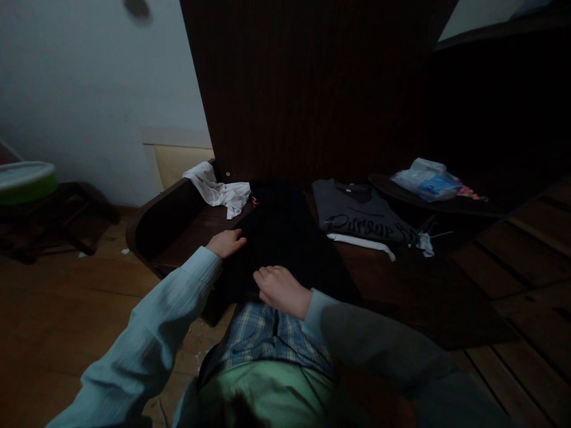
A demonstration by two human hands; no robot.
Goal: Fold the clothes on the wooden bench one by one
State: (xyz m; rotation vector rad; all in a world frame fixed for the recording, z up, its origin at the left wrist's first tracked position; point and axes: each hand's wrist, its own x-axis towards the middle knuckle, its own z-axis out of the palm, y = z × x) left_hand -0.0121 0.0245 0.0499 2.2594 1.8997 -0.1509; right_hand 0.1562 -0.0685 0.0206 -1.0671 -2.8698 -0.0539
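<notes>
A black garment [285, 238] lies spread on a dark wooden surface [401, 285] in front of me. My left hand [226, 242] rests on the garment's left edge with its fingers curled down onto the cloth. Close to my body, my right hand [282, 290] presses on the near end of the garment, fingers bent and knuckles up. Whether either hand pinches the fabric is hidden in the dim light. A plaid cloth [267, 334] lies just below my right hand.
A folded grey T-shirt with black lettering [361, 215] lies to the right, over something white [361, 242]. A crumpled white cloth [218, 190] sits at the back left. A plastic bag [426, 178] lies far right. A green-rimmed tub [27, 181] stands far left.
</notes>
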